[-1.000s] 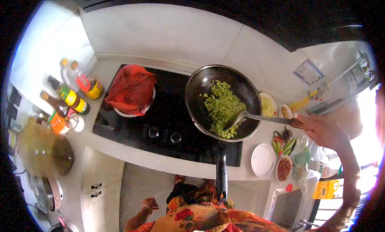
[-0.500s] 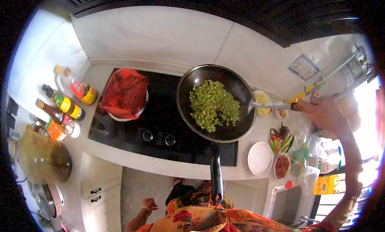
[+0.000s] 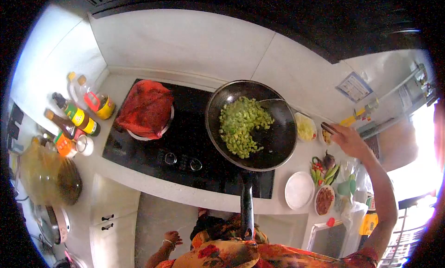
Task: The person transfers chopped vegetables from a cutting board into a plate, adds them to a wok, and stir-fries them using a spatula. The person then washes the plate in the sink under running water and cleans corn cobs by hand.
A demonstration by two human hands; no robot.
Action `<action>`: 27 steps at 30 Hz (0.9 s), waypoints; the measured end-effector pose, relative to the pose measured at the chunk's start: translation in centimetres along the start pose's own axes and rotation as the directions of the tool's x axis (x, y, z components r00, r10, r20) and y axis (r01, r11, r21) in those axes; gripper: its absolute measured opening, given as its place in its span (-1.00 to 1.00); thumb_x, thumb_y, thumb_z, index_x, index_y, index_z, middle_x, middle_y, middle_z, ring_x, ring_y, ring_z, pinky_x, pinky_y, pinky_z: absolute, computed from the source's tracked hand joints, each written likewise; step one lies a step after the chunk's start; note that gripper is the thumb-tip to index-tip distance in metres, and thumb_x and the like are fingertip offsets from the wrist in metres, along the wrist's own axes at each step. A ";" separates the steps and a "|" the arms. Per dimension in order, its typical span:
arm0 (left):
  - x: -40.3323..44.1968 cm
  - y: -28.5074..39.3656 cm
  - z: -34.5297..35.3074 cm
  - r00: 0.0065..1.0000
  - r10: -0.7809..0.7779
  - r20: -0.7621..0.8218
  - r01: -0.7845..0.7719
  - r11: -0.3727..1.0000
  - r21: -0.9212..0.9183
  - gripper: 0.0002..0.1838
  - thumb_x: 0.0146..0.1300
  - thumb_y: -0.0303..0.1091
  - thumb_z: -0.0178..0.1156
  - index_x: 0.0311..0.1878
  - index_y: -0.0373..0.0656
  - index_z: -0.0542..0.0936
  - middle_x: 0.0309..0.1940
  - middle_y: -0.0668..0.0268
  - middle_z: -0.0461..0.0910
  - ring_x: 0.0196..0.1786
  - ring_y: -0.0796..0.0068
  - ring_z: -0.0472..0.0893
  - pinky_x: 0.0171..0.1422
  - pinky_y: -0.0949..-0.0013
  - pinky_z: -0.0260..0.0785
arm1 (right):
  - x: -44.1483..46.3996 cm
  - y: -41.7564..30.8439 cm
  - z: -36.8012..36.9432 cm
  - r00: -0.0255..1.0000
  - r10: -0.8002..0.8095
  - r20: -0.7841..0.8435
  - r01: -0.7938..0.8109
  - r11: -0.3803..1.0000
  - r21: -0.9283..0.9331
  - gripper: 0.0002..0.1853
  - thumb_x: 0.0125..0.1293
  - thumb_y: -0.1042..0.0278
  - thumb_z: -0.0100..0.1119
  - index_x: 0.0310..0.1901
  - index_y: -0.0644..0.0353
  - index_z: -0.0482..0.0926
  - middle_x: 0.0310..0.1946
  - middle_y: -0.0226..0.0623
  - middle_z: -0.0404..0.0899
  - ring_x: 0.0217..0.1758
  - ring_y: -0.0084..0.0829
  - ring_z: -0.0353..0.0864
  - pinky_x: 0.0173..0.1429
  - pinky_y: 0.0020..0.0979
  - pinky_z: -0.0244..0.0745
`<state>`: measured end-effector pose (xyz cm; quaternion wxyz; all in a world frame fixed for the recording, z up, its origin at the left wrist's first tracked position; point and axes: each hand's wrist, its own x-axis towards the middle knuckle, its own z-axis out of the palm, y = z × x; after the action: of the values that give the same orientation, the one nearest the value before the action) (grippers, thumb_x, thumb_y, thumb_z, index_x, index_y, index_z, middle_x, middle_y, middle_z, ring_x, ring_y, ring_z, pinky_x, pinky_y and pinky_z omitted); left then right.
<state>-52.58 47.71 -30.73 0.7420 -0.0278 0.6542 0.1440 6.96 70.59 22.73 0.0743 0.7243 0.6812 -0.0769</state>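
My right hand (image 3: 350,140) is closed around the dark handle of a spatula (image 3: 329,128) at the right of the wok. The thin metal edge of its blade shows faintly near the wok's far rim. Diced green vegetable pieces (image 3: 241,124) lie heaped in the middle and left of the black wok (image 3: 280,143), whose long handle (image 3: 247,207) points toward my body. Down by my side hangs my left hand (image 3: 172,238), away from the cookware, its fingers loosely apart and holding nothing.
A pot under a red cloth (image 3: 146,109) stands on the left of the black cooktop (image 3: 199,110). Bottles (image 3: 83,119) line the left counter. On the right are a white plate (image 3: 299,190), a bowl of minced meat (image 3: 324,200), peppers (image 3: 331,174) and a bowl of pale chopped pieces (image 3: 305,127).
My right hand has moved left and slightly down, bringing the spatula handle closer to the wok. The green pieces have shifted into a tighter heap. My left hand stays low.
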 end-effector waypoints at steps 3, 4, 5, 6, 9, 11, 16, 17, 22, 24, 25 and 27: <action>-0.2 -0.4 0.2 1.000 0.005 -0.006 -0.005 1.000 -0.009 -0.67 0.22 -0.38 0.10 0.04 -0.25 0.41 -0.28 0.01 0.52 -0.38 0.03 0.59 -0.33 -0.05 0.56 | 0.8 0.3 3.3 0.993 0.113 0.031 -0.115 0.986 0.121 -0.74 0.25 0.23 0.04 -0.11 0.20 0.47 -0.60 -0.30 0.49 -0.67 -0.45 0.38 -0.55 -0.37 0.33; -0.2 -0.6 0.2 1.000 0.006 -0.009 -0.006 1.000 -0.012 -0.67 0.23 -0.38 0.10 0.05 -0.25 0.41 -0.27 0.00 0.52 -0.38 0.03 0.59 -0.33 -0.05 0.56 | 1.2 0.4 4.6 0.988 0.150 0.044 -0.156 0.975 0.161 -0.75 0.26 0.22 0.02 -0.15 0.20 0.48 -0.63 -0.31 0.46 -0.73 -0.47 0.34 -0.60 -0.39 0.30; -0.2 -0.7 0.2 1.000 0.008 -0.012 -0.008 1.000 -0.015 -0.67 0.23 -0.38 0.10 0.05 -0.25 0.41 -0.27 0.00 0.52 -0.38 0.03 0.59 -0.33 -0.05 0.56 | 1.7 0.3 6.0 0.938 0.223 0.267 -0.326 0.830 0.453 -0.78 0.27 0.20 0.01 -0.21 0.17 0.47 -0.66 -0.34 0.42 -0.78 -0.52 0.26 -0.70 -0.43 0.19; -0.3 -0.8 0.3 1.000 0.006 -0.017 -0.007 1.000 -0.018 -0.66 0.23 -0.37 0.10 0.05 -0.25 0.40 -0.26 0.00 0.52 -0.38 0.03 0.59 -0.33 -0.05 0.56 | 1.9 0.0 6.8 0.847 0.206 0.490 -0.510 0.574 0.641 -0.79 0.27 0.18 0.00 -0.26 0.15 0.45 -0.69 -0.37 0.37 -0.84 -0.56 0.18 -0.79 -0.47 0.08; -0.2 -0.9 0.2 1.000 0.005 -0.030 -0.005 1.000 -0.029 -0.66 0.23 -0.36 0.09 0.06 -0.26 0.40 -0.25 0.00 0.52 -0.38 0.04 0.59 -0.33 -0.04 0.56 | 1.8 -4.3 8.1 0.777 0.093 0.623 -0.620 0.284 0.731 -0.81 0.28 0.18 -0.01 -0.25 0.13 0.42 -0.73 -0.44 0.26 -0.88 -0.63 0.07 -0.86 -0.55 -0.07; -0.6 -0.6 0.6 0.999 0.018 -0.046 -0.020 0.999 -0.041 -0.65 0.24 -0.36 0.09 0.07 -0.27 0.40 -0.24 0.00 0.52 -0.38 0.04 0.59 -0.33 -0.04 0.56 | 0.9 -4.9 7.4 0.796 0.065 0.602 -0.591 0.303 0.748 -0.81 0.28 0.20 -0.01 -0.26 0.14 0.41 -0.72 -0.43 0.26 -0.88 -0.64 0.07 -0.86 -0.55 -0.07; -1.8 0.0 1.5 0.997 0.023 -0.069 -0.027 0.998 -0.060 -0.64 0.23 -0.36 0.10 0.07 -0.27 0.40 -0.23 -0.01 0.53 -0.37 0.04 0.60 -0.33 -0.03 0.56 | -3.1 -5.1 4.2 0.980 0.027 0.198 -0.114 0.888 0.446 -0.68 0.24 0.22 0.08 -0.02 0.17 0.47 -0.37 -0.23 0.56 -0.45 -0.39 0.54 -0.31 -0.34 0.51; -0.8 -0.3 1.2 0.998 0.015 -0.063 -0.019 0.998 -0.062 -0.65 0.23 -0.37 0.11 0.06 -0.28 0.40 -0.23 -0.01 0.53 -0.36 0.04 0.60 -0.33 -0.01 0.56 | -4.1 -5.2 3.5 0.979 0.027 0.201 -0.116 0.887 0.448 -0.68 0.24 0.22 0.08 -0.02 0.17 0.47 -0.37 -0.23 0.56 -0.45 -0.39 0.54 -0.31 -0.34 0.51; 1.2 -1.4 0.4 0.955 0.236 0.178 -0.274 0.933 0.232 -0.67 0.22 -0.36 0.12 0.02 -0.28 0.42 -0.21 -0.03 0.52 -0.33 -0.01 0.60 -0.33 -0.03 0.55 | -8.1 -5.9 -2.8 0.978 -0.191 0.082 0.197 0.978 -0.070 -0.53 0.19 0.22 0.08 0.16 0.04 0.40 -0.12 -0.04 0.54 -0.20 -0.04 0.55 -0.04 -0.15 0.46; 0.6 -0.3 1.2 0.982 0.161 0.099 -0.182 0.945 0.270 -0.69 0.23 -0.34 0.10 0.00 -0.28 0.42 -0.20 -0.05 0.52 -0.32 -0.03 0.60 -0.33 -0.04 0.54 | -9.2 -6.6 -5.2 0.986 -0.062 0.156 0.080 0.991 -0.109 -0.54 0.19 0.22 0.07 0.16 0.03 0.40 -0.16 -0.05 0.54 -0.19 -0.07 0.55 -0.04 -0.15 0.46; 0.8 -0.1 1.3 0.997 0.053 0.054 -0.059 0.992 0.115 -0.71 0.25 -0.33 0.06 -0.02 -0.28 0.43 -0.20 -0.05 0.51 -0.32 -0.03 0.59 -0.33 -0.05 0.54 | -9.4 -6.8 -5.7 0.972 0.059 0.226 -0.025 0.988 -0.152 -0.55 0.19 0.22 0.06 0.15 0.03 0.41 -0.19 -0.06 0.53 -0.18 -0.09 0.55 -0.04 -0.16 0.46; 0.5 0.2 1.4 0.998 -0.059 0.025 0.060 0.997 -0.047 -0.72 0.27 -0.32 0.03 -0.04 -0.28 0.44 -0.21 -0.06 0.51 -0.32 -0.04 0.59 -0.33 -0.05 0.54 | -9.0 -5.8 -5.1 0.965 0.003 0.261 0.039 0.987 -0.156 -0.54 0.19 0.22 0.06 0.16 0.01 0.40 -0.23 -0.07 0.53 -0.19 -0.10 0.56 -0.05 -0.15 0.47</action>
<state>-51.27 48.29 -31.03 0.7527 -0.0633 0.6406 0.1377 0.69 63.26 29.64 0.2201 0.6932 0.6762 -0.1171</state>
